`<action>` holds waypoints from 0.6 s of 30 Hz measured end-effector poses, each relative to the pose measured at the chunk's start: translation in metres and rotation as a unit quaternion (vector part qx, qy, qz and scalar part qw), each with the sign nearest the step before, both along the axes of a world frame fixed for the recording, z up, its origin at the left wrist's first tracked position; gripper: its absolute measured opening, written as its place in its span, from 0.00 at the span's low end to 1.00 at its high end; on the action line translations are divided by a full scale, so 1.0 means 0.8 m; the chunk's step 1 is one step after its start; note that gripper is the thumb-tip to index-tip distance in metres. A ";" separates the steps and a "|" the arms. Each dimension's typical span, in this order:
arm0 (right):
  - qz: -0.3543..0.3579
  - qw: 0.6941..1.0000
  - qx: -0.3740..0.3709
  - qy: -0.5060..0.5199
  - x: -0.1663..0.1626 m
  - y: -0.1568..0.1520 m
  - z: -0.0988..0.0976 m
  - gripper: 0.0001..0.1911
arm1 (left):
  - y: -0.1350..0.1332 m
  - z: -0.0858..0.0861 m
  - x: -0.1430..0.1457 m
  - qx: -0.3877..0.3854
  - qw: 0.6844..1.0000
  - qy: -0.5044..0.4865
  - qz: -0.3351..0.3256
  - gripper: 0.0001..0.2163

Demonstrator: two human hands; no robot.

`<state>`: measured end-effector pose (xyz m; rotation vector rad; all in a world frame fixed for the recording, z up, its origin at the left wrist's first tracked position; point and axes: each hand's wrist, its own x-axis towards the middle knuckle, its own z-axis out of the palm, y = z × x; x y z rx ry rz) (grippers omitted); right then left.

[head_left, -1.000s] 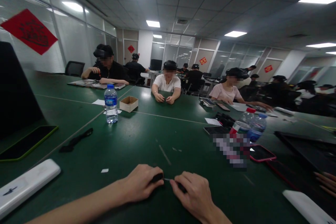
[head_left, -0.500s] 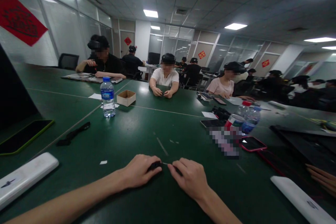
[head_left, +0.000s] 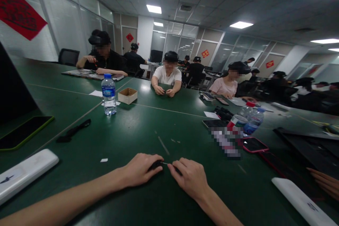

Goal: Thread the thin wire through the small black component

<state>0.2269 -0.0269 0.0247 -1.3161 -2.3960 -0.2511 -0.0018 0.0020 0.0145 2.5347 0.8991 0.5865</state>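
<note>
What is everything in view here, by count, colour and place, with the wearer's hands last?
Table: 1, green, foreground
Bottles: 3, clear with blue or red caps, one left, two right
Box: 1, pale, right of the left bottle
Phones: several, dark, left and right
Slabs: 2, white, lower left and right
Strap: 1, black, left
Papers: several, white, scattered
Signs: at least 4, red, background
Lights: several, white, ceiling
People: 3 in black, white and pink across the table, more behind
Small object: 1, black, bottom centre
Thin piece: 1, pale, beside it
Left hand: 1, bare, around the small object
Right hand: 1, bare, at the thin piece, grip partly hidden
</note>
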 end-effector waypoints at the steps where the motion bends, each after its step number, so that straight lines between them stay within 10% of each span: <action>1: 0.001 1.000 0.001 -0.001 -0.001 0.000 0.000 0.17 | 0.000 0.000 0.000 0.004 1.000 0.003 -0.002 0.15; 18: -0.002 0.999 0.007 0.034 -0.006 -0.011 -0.004 0.17 | -0.001 -0.012 0.000 0.058 0.997 0.057 0.004 0.13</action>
